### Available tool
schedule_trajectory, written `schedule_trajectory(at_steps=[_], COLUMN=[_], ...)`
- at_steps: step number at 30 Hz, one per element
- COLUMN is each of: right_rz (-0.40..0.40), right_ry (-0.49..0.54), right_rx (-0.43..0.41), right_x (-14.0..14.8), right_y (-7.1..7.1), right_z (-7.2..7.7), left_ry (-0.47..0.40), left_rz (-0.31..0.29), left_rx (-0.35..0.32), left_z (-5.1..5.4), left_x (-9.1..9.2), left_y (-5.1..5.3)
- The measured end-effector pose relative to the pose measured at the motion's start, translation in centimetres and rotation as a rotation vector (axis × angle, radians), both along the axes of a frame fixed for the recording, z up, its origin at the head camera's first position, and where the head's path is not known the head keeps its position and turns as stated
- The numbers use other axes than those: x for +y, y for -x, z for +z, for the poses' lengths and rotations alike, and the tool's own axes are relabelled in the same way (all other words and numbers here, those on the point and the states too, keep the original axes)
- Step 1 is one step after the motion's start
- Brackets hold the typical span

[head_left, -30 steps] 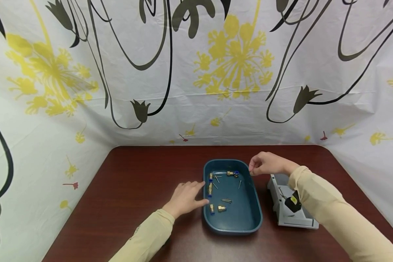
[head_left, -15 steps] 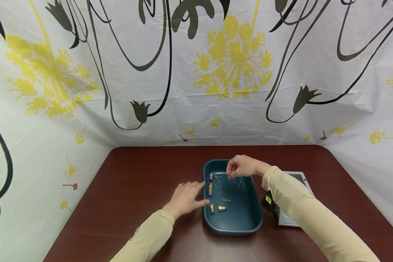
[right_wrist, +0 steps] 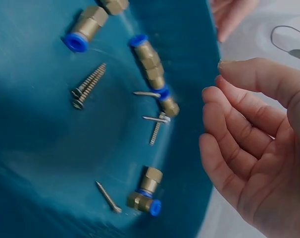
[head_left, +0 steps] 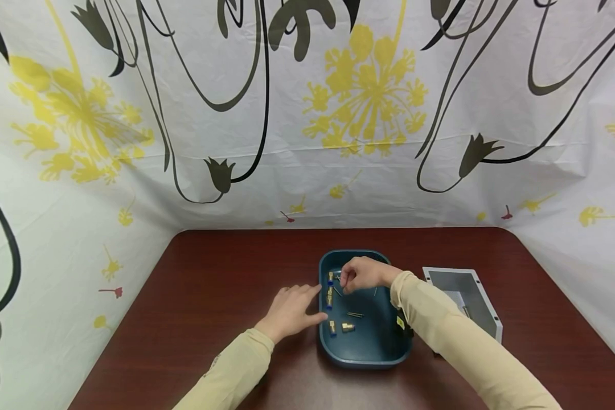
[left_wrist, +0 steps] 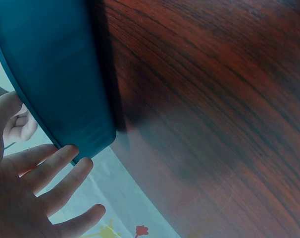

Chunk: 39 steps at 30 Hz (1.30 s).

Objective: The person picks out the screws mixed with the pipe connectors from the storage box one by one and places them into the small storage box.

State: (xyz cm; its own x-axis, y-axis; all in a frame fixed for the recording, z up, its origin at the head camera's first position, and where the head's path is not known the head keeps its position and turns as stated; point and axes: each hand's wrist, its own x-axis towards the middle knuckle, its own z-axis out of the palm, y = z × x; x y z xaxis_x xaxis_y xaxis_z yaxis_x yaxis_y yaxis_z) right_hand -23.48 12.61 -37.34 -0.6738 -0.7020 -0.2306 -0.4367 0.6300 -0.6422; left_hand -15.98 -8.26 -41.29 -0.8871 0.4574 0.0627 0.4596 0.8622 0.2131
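A blue tray (head_left: 374,350) holds brass fittings (right_wrist: 152,69) with blue rings, and several screws (right_wrist: 93,82). My left hand (head_left: 289,310) rests against the tray's left side, fingers extended; in the left wrist view its fingertips touch the rim. Over the far part of the tray hovers my right hand (head_left: 364,273), thumb tip close to the index finger. In the right wrist view that hand (right_wrist: 254,129) has loosely bent fingers, and nothing shows between them. The nearest fittings and small screws lie along the tray's left wall. My right hand and sleeve hide the tray's upper right part.
To the right of the tray stands a grey box (head_left: 487,302), with a pale piece and a small metal part inside, partly covered by my right sleeve (head_left: 456,336). Both rest on the dark red-brown table (head_left: 236,267). A patterned cloth (head_left: 287,125) hangs behind the table.
My right hand has moved left, from between the grey box and the tray's right edge to above the tray's far left part. More of the box's inside shows. My left hand stays put.
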Motion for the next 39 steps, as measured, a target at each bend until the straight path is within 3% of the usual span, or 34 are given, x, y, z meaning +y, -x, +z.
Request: schedule_trajectory(at_steps=[14, 26, 39], right_rz=[-0.101, -0.134, -0.134], right_ry=[-0.073, -0.195, -0.282], right_rx=[-0.057, -0.071, 0.041], right_x=[-0.4, -0.8, -1.4], right_y=[-0.5, -0.7, -1.0], right_z=[-3.5, -4.3, -5.0], left_ry=[0.001, -0.009, -0.008], left_rz=[-0.009, -0.003, -0.006], left_rx=[0.016, 0.008, 0.005], left_z=[-0.1, 0.0, 0.1], left_x=[0.0, -0.1, -0.1], left_y=[-0.1, 0.0, -0.1])
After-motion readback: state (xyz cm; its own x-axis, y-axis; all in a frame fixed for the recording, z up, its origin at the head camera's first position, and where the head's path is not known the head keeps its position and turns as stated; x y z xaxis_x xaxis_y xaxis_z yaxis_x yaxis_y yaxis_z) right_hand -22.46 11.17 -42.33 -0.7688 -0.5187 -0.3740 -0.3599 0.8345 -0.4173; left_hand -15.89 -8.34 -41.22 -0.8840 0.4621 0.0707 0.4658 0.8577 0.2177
